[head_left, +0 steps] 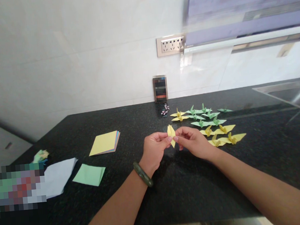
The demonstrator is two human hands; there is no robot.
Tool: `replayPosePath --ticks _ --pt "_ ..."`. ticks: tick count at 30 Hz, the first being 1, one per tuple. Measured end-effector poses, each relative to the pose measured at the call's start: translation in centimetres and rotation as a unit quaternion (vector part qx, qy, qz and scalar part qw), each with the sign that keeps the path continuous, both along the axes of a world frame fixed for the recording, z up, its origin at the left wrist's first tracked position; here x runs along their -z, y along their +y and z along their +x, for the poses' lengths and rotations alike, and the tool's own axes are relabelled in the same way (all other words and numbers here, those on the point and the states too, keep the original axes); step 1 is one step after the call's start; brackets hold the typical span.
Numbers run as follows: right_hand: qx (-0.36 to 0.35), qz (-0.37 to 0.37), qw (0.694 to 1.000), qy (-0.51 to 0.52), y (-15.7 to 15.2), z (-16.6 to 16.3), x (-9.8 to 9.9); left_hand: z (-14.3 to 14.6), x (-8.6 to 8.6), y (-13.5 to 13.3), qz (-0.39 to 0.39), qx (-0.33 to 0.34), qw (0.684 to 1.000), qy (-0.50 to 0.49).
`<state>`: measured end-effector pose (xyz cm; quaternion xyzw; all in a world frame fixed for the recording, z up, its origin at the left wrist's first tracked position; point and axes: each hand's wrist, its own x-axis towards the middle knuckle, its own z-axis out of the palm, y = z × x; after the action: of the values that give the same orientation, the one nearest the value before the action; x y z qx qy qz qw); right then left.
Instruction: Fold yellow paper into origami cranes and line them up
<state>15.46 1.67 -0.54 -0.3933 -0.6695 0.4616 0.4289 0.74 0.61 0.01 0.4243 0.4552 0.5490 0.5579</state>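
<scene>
Between both hands, above the dark countertop, is a small folded yellow origami paper (pixel 171 133), narrow and pointed at its lower end. My left hand (pixel 155 147) pinches its left edge between thumb and fingers; a dark green bangle (pixel 143 174) circles that wrist. From the other side, my right hand (pixel 190 140) pinches the right edge, thumb in front and fingers curled behind. Just beyond the right hand lie folded yellow paper cranes (pixel 232 138), partly hidden by it. Several green paper cranes (pixel 200 123) sit farther back, with two more yellow cranes at their left.
Left on the countertop (pixel 137 204) lie a stack of coloured paper (pixel 104 143), green sheets (pixel 89 174) and a white sheet or bag (pixel 59 176). A blurred-out phone-like object (pixel 160 89) leans on the wall, a beaded strap (pixel 165 109) before it. The sink (pixel 292 91) is far right.
</scene>
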Motion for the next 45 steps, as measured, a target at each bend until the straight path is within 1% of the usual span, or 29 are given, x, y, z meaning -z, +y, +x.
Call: replayPosePath --ticks 5,8,10,12,13,14,16,18,19,24,26,29,31,34,36,39,45 --pt "-0.005 -0.014 1.000 0.010 -0.4 -0.2 -0.2 0.1 -0.2 -0.2 0.017 0.016 1.000 0.000" --pt "0.042 0.009 0.999 -0.011 -0.5 -0.4 0.1 0.1 0.2 -0.1 0.029 0.019 0.999 -0.001" --pt "0.105 0.068 0.991 -0.051 -0.4 -0.4 0.4 0.2 0.6 0.0 0.054 -0.013 0.998 0.024" --pt "0.164 0.154 0.970 -0.092 -0.3 -0.3 0.6 0.2 0.9 0.0 0.079 -0.045 0.993 0.071" --pt "0.176 0.198 0.959 -0.105 -0.2 -0.3 0.6 0.2 0.9 -0.1 0.087 -0.041 0.991 0.088" --pt "0.177 0.237 0.948 -0.114 -0.1 -0.2 0.6 0.3 0.9 -0.2 0.090 -0.023 0.991 0.095" --pt "0.150 0.293 0.937 -0.119 -0.1 -0.1 0.5 0.4 0.7 -0.4 0.096 0.039 0.990 0.092" --pt "0.120 0.312 0.935 -0.118 -0.2 -0.1 0.3 0.4 0.6 -0.6 0.105 0.076 0.988 0.087" --pt "0.110 0.311 0.936 -0.118 -0.3 -0.1 0.3 0.4 0.5 -0.6 0.105 0.079 0.987 0.088" --pt "0.073 0.283 0.950 -0.110 -0.5 -0.3 0.1 0.0 0.9 -0.1 0.085 0.042 0.991 0.097" --pt "0.093 0.246 0.960 -0.093 -0.4 -0.3 0.3 -0.2 1.1 0.2 0.079 0.040 0.990 0.108" --pt "0.142 0.172 0.972 -0.068 -0.1 -0.4 0.8 -0.4 1.2 0.4 0.080 0.039 0.985 0.148" --pt "0.150 0.146 0.976 -0.064 0.0 -0.4 1.0 -0.4 1.2 0.3 0.087 0.047 0.979 0.176" --pt "0.145 0.139 0.977 -0.073 0.0 -0.4 1.2 -0.4 1.3 0.1 0.090 0.063 0.975 0.192" --pt "0.154 0.138 0.976 -0.069 0.0 -0.4 1.2 -0.3 1.5 0.1 0.101 0.066 0.973 0.198" --pt "0.164 0.136 0.975 -0.061 0.0 -0.4 1.1 -0.3 1.6 0.1 0.120 0.064 0.968 0.212" --pt "0.145 0.141 0.975 -0.087 -0.1 -0.5 1.0 -0.4 1.7 0.1 0.131 0.052 0.961 0.237"
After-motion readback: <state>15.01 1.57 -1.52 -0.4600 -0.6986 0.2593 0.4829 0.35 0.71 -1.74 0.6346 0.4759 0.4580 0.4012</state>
